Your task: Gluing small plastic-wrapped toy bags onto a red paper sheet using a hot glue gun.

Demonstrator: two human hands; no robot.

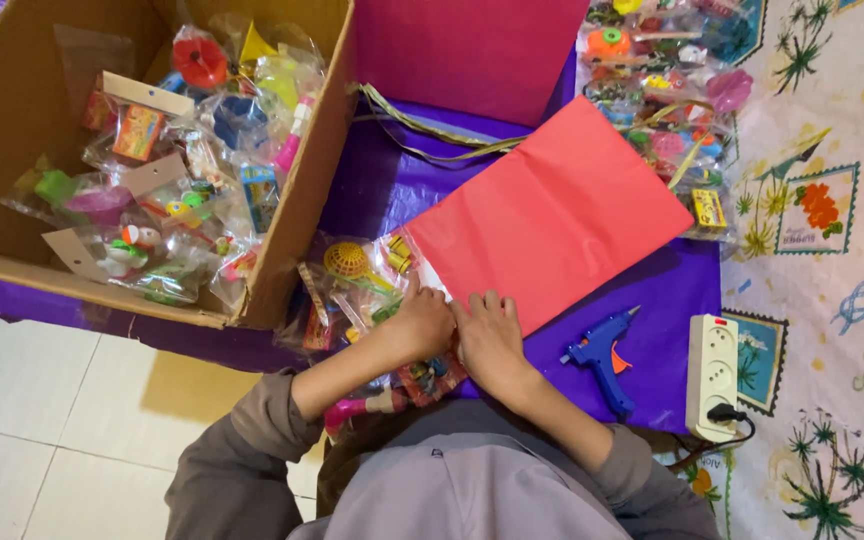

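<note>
A red paper bag [552, 210] lies flat on a purple sheet [382, 180], its open end toward me. My left hand [420, 322] and my right hand [487, 335] meet at that near end. Both press on a clear packet of small toys [372, 275] that sticks partly out from under the bag's edge. The left fingers are curled on the packet. The right hand lies flatter, fingers on the bag's edge and the packet.
A cardboard box [297, 200] full of clear toy packets stands at the left. More toy packets [667, 90] are piled at the back right. A blue glue gun [602, 355] and a white power strip [712, 370] lie to my right. A pink sheet [472, 50] stands behind.
</note>
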